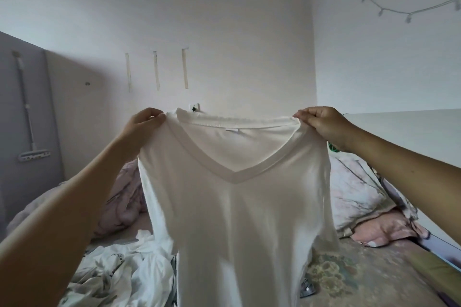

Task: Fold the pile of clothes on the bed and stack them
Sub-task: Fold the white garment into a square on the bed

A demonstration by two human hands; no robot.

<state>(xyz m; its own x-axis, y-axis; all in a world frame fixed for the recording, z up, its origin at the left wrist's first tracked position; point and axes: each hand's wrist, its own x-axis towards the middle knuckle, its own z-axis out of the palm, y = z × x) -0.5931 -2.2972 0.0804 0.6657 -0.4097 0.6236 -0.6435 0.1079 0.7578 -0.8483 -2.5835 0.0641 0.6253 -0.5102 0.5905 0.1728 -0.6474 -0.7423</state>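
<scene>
You hold the white cotton V-neck shirt (234, 207) up by its 2 shoulders, fingers of your left hand (143, 123) and right hand (321, 123) pinching the fabric. The next step is probably to lay it flat on the bed (361, 276).

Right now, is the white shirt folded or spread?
Spread: both hands hold the shirt up by its shoulders, hanging open.

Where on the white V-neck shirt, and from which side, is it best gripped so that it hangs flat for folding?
Grip the white V-neck shirt at its two shoulder points, coming in from either side at the top, as the left hand and right hand do here. Pinched there, the neckline stretches straight between them and the body probably hangs flat, above the pile of clothes.
</scene>
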